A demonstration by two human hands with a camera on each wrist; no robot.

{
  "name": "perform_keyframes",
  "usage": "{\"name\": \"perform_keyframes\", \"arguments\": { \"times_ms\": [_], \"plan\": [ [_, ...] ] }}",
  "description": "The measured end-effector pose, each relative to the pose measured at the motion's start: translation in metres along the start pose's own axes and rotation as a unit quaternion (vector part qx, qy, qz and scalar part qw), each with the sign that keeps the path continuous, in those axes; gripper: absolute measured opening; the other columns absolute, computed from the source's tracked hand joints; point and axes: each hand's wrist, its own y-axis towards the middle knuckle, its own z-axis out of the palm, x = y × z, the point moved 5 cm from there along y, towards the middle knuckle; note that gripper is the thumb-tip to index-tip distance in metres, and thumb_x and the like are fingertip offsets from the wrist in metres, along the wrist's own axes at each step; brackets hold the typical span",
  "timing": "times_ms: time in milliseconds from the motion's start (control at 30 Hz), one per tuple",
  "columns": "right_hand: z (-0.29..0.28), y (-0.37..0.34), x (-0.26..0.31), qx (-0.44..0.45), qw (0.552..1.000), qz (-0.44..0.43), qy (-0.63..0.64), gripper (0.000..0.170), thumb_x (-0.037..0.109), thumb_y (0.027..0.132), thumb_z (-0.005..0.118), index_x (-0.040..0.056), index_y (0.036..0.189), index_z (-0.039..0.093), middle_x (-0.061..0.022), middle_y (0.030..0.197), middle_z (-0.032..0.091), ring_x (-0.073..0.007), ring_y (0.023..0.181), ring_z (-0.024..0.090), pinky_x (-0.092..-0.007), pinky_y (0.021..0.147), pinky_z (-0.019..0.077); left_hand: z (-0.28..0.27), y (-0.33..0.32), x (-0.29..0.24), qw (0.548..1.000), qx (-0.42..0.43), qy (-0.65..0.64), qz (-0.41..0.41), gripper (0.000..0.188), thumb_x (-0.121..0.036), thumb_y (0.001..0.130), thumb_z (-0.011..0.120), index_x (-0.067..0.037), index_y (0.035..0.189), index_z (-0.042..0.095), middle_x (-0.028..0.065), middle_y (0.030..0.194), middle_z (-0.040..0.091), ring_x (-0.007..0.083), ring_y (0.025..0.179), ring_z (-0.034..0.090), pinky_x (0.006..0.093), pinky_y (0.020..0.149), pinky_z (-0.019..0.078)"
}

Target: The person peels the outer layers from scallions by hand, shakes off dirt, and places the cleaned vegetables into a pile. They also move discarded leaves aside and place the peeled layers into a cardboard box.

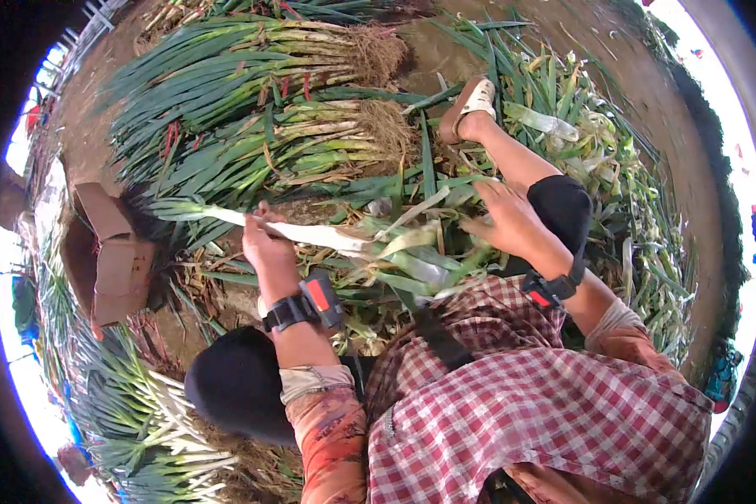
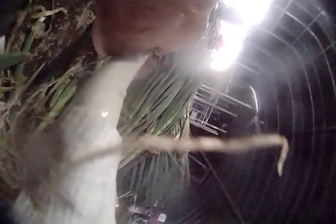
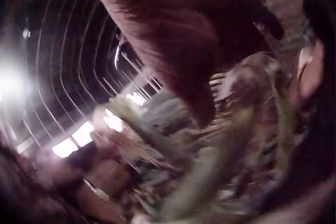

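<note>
My left hand (image 1: pixel 269 245) grips a long green onion (image 1: pixel 319 237) round its white stalk, with the green top pointing left. Its thick white shank (image 2: pixel 89 176) fills the lower left of the left wrist view, and a thin pale strip (image 2: pixel 210 144) crosses in front of it. My right hand (image 1: pixel 512 223) is apart from the stalk, its fingers extended over loose leaves near the right knee. Blurred peeled leaves (image 1: pixel 424 244) lie between the two hands, by the onion's right end. Below the right hand in the right wrist view, blurred green leaves (image 3: pixel 215 166) show.
Tied bundles of green onions (image 1: pixel 252 59) lie ahead on the soil, roots to the right. Peeled leaves (image 1: pixel 596 143) heap around the right foot (image 1: pixel 479 101). An open cardboard box (image 1: pixel 122 277) stands at left. More onions (image 1: pixel 160 420) lie at lower left.
</note>
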Motion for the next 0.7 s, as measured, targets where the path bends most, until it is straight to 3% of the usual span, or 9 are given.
{"name": "perform_keyframes", "arguments": {
  "times_ms": [67, 133, 200, 267, 367, 567, 600, 667, 700],
  "plan": [
    [0.008, 0.031, 0.032, 0.049, 0.948, 0.127, 0.288, 0.034, 0.034, 0.070, 0.063, 0.0016, 0.070, 0.054, -0.0142, 0.071, 0.055, -0.0330, 0.070, 0.055, -0.0421, 0.065, 0.0425, -0.001, -0.009, 0.008, 0.998, 0.017, 0.051, 0.024, 0.026, -0.027, 0.090, 0.039, -0.002, 0.093, 0.045, 0.0074, 0.082, 0.055, 0.0142, 0.054, 0.046, 0.0265, 0.048, 0.0411],
    [0.005, 0.058, 0.089, 0.128, 0.983, -0.026, 0.126, 0.032, 0.032, 0.070, 0.064, 0.0029, 0.076, 0.054, -0.0126, 0.079, 0.057, -0.0285, 0.074, 0.057, -0.0382, 0.064, 0.0430, -0.001, -0.009, 0.012, 0.999, -0.009, 0.038, 0.013, 0.023, -0.024, 0.089, 0.042, -0.002, 0.094, 0.045, 0.0072, 0.080, 0.054, 0.0148, 0.054, 0.046, 0.0281, 0.052, 0.0421],
    [0.040, 0.062, 0.120, 0.093, 0.988, -0.097, 0.080, 0.030, 0.036, 0.075, 0.058, 0.0060, 0.074, 0.054, -0.0106, 0.070, 0.057, -0.0260, 0.063, 0.058, -0.0388, 0.054, 0.0432, -0.002, -0.016, 0.013, 0.996, -0.052, 0.064, 0.035, 0.020, -0.021, 0.088, 0.044, -0.002, 0.092, 0.044, 0.0062, 0.075, 0.052, 0.0151, 0.054, 0.046, 0.0283, 0.052, 0.0422],
    [0.085, 0.058, 0.128, 0.134, 0.980, -0.111, 0.099, 0.032, 0.037, 0.077, 0.054, 0.0061, 0.072, 0.054, -0.0109, 0.065, 0.056, -0.0277, 0.058, 0.056, -0.0393, 0.050, 0.0420, -0.004, -0.014, 0.015, 0.997, -0.046, 0.042, 0.037, 0.019, -0.021, 0.088, 0.045, -0.002, 0.089, 0.045, 0.0057, 0.072, 0.050, 0.0151, 0.052, 0.045, 0.0282, 0.049, 0.0414],
    [0.093, 0.055, 0.143, 0.206, 0.961, -0.120, 0.142, 0.034, 0.037, 0.079, 0.051, 0.0060, 0.066, 0.054, -0.0119, 0.056, 0.054, -0.0310, 0.050, 0.053, -0.0407, 0.046, 0.0405, -0.015, -0.001, 0.011, 0.997, -0.047, 0.057, 0.037, 0.019, -0.020, 0.087, 0.045, -0.002, 0.083, 0.045, 0.0048, 0.066, 0.047, 0.0150, 0.048, 0.043, 0.0279, 0.043, 0.0391],
    [0.071, 0.043, 0.152, 0.247, 0.935, -0.018, 0.255, 0.033, 0.032, 0.080, 0.048, 0.0042, 0.066, 0.059, -0.0164, 0.055, 0.053, -0.0343, 0.051, 0.053, -0.0437, 0.048, 0.0418, -0.017, -0.003, 0.023, 0.995, -0.085, 0.043, -0.008, 0.014, -0.013, 0.084, 0.048, -0.001, 0.078, 0.045, 0.0056, 0.063, 0.045, 0.0137, 0.044, 0.039, 0.0251, 0.038, 0.0331],
    [0.066, 0.037, 0.153, 0.246, 0.935, -0.022, 0.254, 0.033, 0.032, 0.080, 0.048, 0.0042, 0.066, 0.059, -0.0164, 0.055, 0.053, -0.0343, 0.051, 0.053, -0.0437, 0.048, 0.0418, -0.013, -0.011, 0.024, 0.994, -0.074, 0.084, -0.012, 0.013, -0.013, 0.085, 0.047, -0.001, 0.080, 0.045, 0.0053, 0.064, 0.045, 0.0135, 0.045, 0.039, 0.0255, 0.038, 0.0333],
    [0.044, 0.022, 0.153, 0.192, 0.939, -0.039, 0.282, 0.030, 0.028, 0.080, 0.051, 0.0039, 0.063, 0.056, -0.0164, 0.053, 0.049, -0.0356, 0.049, 0.050, -0.0411, 0.044, 0.0377, -0.024, -0.009, 0.012, 0.980, -0.159, 0.112, 0.049, 0.014, -0.014, 0.085, 0.046, -0.002, 0.079, 0.046, 0.0043, 0.063, 0.046, 0.0126, 0.047, 0.039, 0.0263, 0.039, 0.0343],
    [0.026, 0.007, 0.153, 0.252, 0.921, -0.050, 0.291, 0.029, 0.030, 0.080, 0.050, 0.0049, 0.067, 0.057, -0.0170, 0.055, 0.051, -0.0346, 0.051, 0.052, -0.0411, 0.046, 0.0397, -0.038, 0.005, -0.001, 0.982, -0.155, 0.099, 0.049, 0.015, -0.016, 0.086, 0.046, -0.003, 0.079, 0.047, 0.0044, 0.064, 0.048, 0.0127, 0.048, 0.040, 0.0264, 0.040, 0.0347]
  ]
}}
